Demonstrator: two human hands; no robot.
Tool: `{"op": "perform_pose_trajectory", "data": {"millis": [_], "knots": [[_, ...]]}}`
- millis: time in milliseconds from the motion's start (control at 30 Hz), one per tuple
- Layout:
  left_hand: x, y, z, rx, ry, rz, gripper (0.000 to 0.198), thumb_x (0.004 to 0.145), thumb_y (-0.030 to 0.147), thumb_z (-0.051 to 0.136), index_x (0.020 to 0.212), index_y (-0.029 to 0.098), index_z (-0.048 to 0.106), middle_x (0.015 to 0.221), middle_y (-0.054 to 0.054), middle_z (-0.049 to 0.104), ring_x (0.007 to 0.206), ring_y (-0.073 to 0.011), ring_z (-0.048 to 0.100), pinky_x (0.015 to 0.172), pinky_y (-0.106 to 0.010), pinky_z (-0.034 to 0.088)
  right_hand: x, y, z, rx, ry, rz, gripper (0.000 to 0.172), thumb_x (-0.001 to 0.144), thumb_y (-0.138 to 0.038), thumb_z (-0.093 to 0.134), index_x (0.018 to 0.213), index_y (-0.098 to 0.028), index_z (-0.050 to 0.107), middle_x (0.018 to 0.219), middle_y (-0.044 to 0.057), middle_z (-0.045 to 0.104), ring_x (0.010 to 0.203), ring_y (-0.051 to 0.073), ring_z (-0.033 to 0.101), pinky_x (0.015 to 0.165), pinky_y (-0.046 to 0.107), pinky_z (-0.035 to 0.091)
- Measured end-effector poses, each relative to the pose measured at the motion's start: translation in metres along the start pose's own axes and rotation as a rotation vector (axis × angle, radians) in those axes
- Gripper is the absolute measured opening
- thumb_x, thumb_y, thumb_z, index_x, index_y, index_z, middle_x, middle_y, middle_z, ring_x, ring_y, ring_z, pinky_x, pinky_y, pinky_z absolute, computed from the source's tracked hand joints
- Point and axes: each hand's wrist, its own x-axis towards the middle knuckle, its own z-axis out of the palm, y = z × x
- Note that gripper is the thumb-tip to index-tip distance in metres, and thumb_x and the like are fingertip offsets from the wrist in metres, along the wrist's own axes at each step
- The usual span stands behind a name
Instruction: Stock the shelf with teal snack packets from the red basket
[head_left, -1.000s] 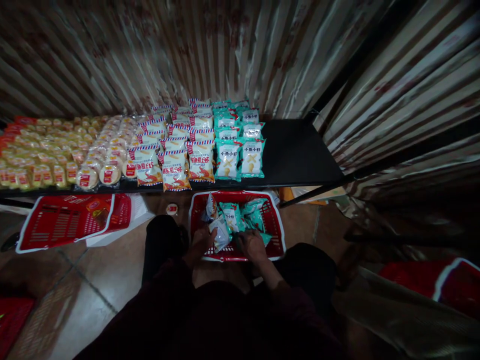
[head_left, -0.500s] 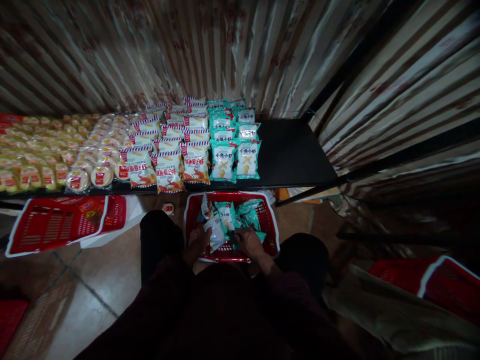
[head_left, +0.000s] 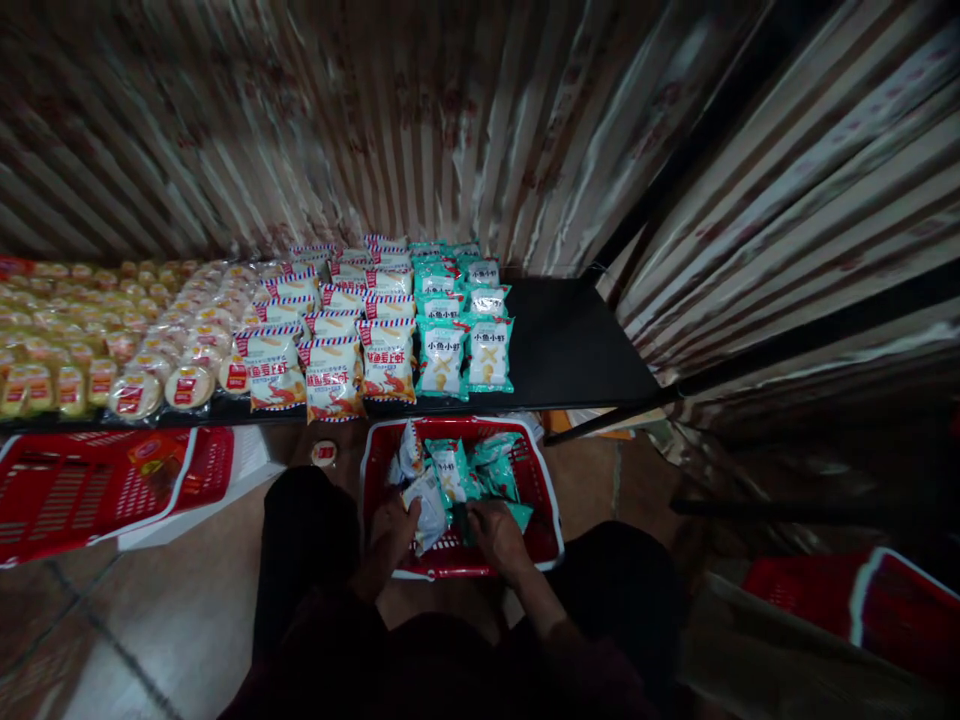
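Note:
Between my knees stands a red basket (head_left: 551,520) with a white rim, holding several snack bags. At its left side my left hand (head_left: 394,525) is closed on the edge of a silvery-white snack bag (head_left: 426,512). My right hand (head_left: 496,537) reaches over the near rim with its fingers curled on a green snack bag (head_left: 519,516), which it partly hides. Beside them, an upright green bag (head_left: 450,470) shows its printed front. More green bags (head_left: 499,465) lie at the basket's right, and a white-and-orange bag (head_left: 410,450) leans at the far left corner.
Behind the basket, a black shelf (head_left: 570,345) carries rows of green bags (head_left: 489,355), striped-top bags (head_left: 335,375), round wrapped cakes (head_left: 189,386) and yellow packs (head_left: 71,388). Other red baskets stand left (head_left: 82,490) and right (head_left: 802,590). One round cake (head_left: 324,453) lies on the floor.
The view has tilted up slightly, so shelf and basket sit lower in the picture. My hands stay in the basket in nearly the same places, on the same bags.

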Motion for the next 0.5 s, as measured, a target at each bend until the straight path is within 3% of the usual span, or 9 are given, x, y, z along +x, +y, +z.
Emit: {"op": "perform_pose_trajectory", "data": {"millis": [233,367,500], "knots": [[0.016,0.007,-0.023,-0.041,0.004,0.007,0.036,0.091,0.038,0.049,0.113,0.013,0.063,0.107,-0.012,0.071,0.100,-0.0215,0.065,0.081,-0.026,0.044,0.035,0.004,-0.029,0.019,-0.239,0.052,0.027,0.089,-0.021,0.045,0.089,-0.020,0.072,0.087,0.005,0.074,0.083,0.017,0.067,0.072,0.023,0.044],[0.024,0.003,-0.025,-0.008,0.018,0.011,0.039,0.092,0.038,0.047,0.116,0.011,0.061,0.099,-0.012,0.071,0.095,-0.0210,0.066,0.076,-0.026,0.045,0.049,0.007,-0.024,0.025,-0.214,0.031,0.027,0.090,-0.023,0.045,0.093,-0.020,0.072,0.091,0.007,0.074,0.086,0.018,0.067,0.075,0.024,0.044],[0.022,-0.005,-0.018,0.030,0.038,0.058,0.036,0.092,0.038,0.047,0.115,0.014,0.060,0.093,-0.010,0.070,0.090,-0.0196,0.065,0.075,-0.026,0.045,0.043,0.009,-0.014,0.037,-0.160,-0.007,0.029,0.090,-0.024,0.044,0.096,-0.019,0.071,0.095,0.008,0.074,0.092,0.020,0.065,0.085,0.027,0.043]]}}
